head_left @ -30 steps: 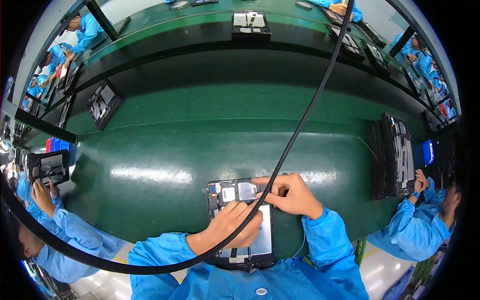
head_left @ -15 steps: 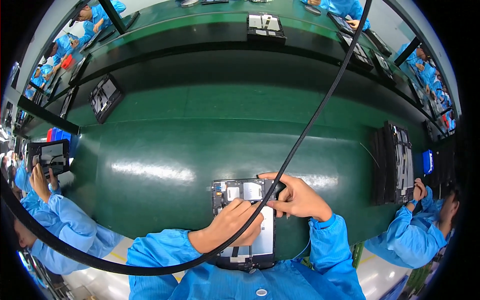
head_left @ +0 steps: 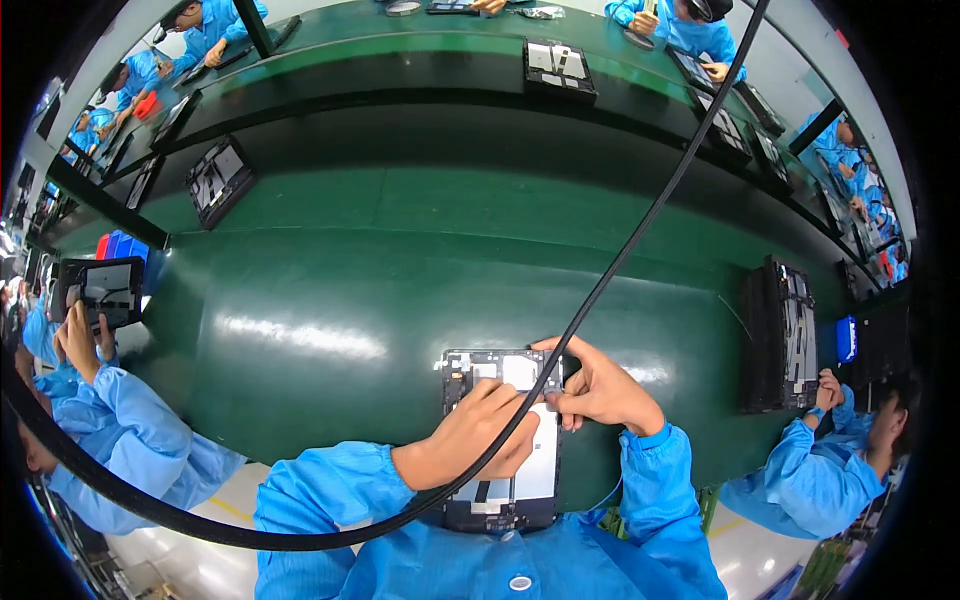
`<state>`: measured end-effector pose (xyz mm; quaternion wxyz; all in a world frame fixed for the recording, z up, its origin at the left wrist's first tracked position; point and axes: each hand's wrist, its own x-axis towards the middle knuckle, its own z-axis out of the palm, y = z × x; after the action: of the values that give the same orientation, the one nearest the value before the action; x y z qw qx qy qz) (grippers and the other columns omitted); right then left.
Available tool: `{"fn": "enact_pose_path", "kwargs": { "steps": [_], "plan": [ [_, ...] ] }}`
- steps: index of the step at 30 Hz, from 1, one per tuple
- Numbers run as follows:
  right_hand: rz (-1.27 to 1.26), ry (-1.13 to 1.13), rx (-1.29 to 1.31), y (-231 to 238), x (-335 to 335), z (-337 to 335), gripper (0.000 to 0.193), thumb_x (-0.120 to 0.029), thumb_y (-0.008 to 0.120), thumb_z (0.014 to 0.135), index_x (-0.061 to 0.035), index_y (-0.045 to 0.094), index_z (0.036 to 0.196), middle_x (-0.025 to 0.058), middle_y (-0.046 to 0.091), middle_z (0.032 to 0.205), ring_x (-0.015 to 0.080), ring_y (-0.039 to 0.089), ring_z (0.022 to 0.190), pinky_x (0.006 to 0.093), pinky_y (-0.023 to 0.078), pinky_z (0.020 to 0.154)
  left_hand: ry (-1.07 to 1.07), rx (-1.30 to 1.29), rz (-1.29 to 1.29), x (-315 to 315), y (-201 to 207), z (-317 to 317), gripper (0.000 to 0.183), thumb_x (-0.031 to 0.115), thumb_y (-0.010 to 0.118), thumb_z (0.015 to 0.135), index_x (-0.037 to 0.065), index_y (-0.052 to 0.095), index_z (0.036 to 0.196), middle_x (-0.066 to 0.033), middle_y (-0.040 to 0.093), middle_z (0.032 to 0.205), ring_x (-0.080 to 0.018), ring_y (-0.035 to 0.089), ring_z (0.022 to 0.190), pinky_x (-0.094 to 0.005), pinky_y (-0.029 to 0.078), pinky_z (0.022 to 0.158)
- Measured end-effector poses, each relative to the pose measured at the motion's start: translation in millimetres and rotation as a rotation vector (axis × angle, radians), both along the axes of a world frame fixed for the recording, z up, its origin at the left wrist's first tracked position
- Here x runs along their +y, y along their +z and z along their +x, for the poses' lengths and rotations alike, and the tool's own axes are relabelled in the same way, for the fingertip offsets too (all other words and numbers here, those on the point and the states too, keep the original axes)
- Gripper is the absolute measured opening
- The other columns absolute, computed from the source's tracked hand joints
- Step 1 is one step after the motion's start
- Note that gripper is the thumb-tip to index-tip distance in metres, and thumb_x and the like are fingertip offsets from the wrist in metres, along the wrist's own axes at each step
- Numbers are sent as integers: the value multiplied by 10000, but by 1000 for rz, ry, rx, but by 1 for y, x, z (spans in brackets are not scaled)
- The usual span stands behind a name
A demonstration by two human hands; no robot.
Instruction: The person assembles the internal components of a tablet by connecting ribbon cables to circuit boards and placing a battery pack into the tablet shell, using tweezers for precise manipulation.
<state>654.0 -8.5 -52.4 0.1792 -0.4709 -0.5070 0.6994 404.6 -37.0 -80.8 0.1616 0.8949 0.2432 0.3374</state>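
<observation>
Spanning the black rectangular device's (head_left: 540, 462) far-right corner, the right hand's (head_left: 600, 392) grip looks parted, the left hand's (head_left: 472, 428) unclear.

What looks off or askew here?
The upper-left opened tablet lies askew on the green bench, though fisheye bending may exaggerate it. A black cable crosses the view, partly hiding the opened tablet being handled. No spill visible.

Head cam, L of fisheye pair: above near edge of tabletop (head_left: 320, 270), tilted down, facing far edge; near edge v. close, far edge further off.
</observation>
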Motion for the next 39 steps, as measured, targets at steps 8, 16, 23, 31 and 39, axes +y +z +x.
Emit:
{"fn": "enact_pose_path", "kwargs": {
  "steps": [8, 16, 23, 31, 39],
  "plan": [
    [104, -30, 46, -2, 1, 6, 735, -58, 777, 1025, -101, 421, 1666, 32, 672, 679, 116, 703, 621, 265, 539, 532, 145, -278, -56, 7, 1, -26, 261, 43, 719, 840, -6, 741, 1095, -145, 753, 1145, -362, 659, 1047, -500, 496, 1009],
    [255, -236, 65, -9, 2, 9, 468, -38, 731, 1032, -69, 619, 1486, -77, 461, 639, 34, 414, 546, 240, 310, 525, 406, -319, -163, -39, -17, -82, 266, 18, 684, 867, 14, 743, 1127, -121, 768, 1049, -330, 665, 956, -444, 494, 871],
    [1191, -65, -183, -11, -7, -33, 233, -18, 787, 783, -62, 808, 1011, 41, 658, 821, 235, 577, 819, 376, 463, 718, 283, -148, -70, -50, -13, -92, 184, 30, 734, 814, 58, 766, 993, -63, 739, 990, -286, 657, 915, -419, 500, 846],
    [1226, 290, -241, -5, -26, -88, 205, -149, 833, 817, -151, 791, 1018, 94, 664, 1266, 354, 574, 1145, 483, 450, 986, 269, -176, -81, -42, -14, -85, 148, 7, 734, 781, 53, 740, 922, -58, 727, 925, -280, 672, 887, -419, 498, 816],
    [1170, 361, -214, 3, -24, -91, 177, -152, 871, 835, -155, 787, 991, 107, 631, 1212, 377, 559, 1202, 518, 444, 1028, 350, -209, -91, -43, -17, -87, 146, -11, 726, 788, 52, 748, 917, -67, 735, 907, -284, 668, 866, -410, 490, 800]
  ]
}}
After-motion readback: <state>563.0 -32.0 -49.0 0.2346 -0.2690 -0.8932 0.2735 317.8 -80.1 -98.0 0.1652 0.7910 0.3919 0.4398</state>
